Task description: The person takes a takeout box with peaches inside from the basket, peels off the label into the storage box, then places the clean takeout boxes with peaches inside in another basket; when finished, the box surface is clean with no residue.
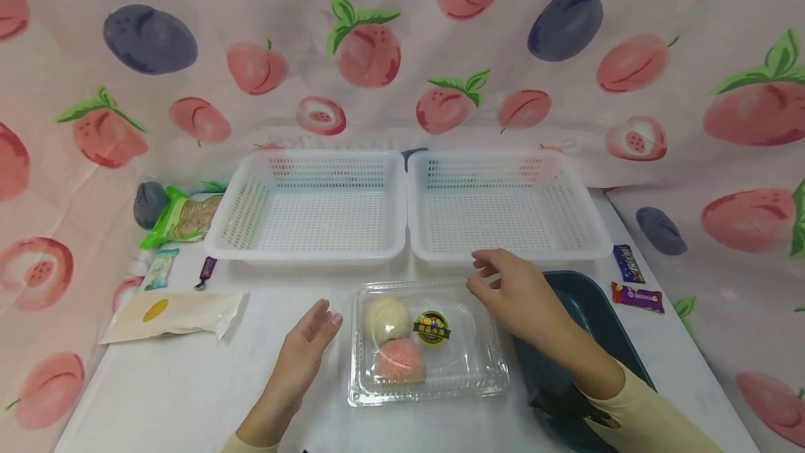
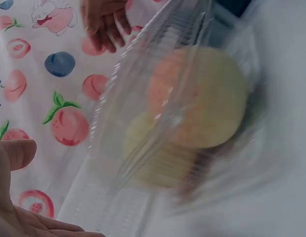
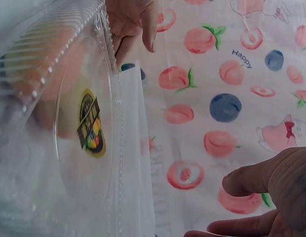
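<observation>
A clear plastic clamshell box, lid down, lies in front of me. Inside its left half are a pale yellow ball and a coral-pink ball, whose kind I cannot tell. A round black-and-gold label is stuck on the lid. My left hand is held just left of the box, fingers loosely extended, apart from it. Over the box's far right corner is my right hand, its fingers relaxed and holding nothing. In the right wrist view, the right thumb stands away from the box.
Two white perforated baskets stand side by side behind the box. A dark tray lies under my right forearm, with something black in it. Small wrapped snacks lie at right; a green-ended bag and a white packet at left.
</observation>
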Demonstrator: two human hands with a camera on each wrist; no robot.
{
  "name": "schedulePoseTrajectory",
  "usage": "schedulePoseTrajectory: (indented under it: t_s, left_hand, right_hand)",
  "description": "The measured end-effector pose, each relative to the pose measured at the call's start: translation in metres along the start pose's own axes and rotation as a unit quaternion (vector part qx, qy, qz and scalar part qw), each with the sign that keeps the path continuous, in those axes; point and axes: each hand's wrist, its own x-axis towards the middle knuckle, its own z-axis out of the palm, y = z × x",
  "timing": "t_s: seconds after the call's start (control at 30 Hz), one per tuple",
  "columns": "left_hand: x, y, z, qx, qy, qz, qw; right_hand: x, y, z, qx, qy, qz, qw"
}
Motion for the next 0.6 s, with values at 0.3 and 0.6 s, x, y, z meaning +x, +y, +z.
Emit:
schedulePoseTrajectory:
  t_s: [0.3,0.6]
  left_hand:
    - [-0.003,-0.014,0.024,-0.033,-0.029,-0.021,0.9988]
    - [-0.002,-0.019,0.035,-0.07,-0.046,-0.032,0.996]
  right_hand:
    - [0.012,-0.022,0.02,-0.059,-0.068,-0.025,0.996]
    - [0.018,-0.027,0.036,-0.106,-0.114,-0.044,0.987]
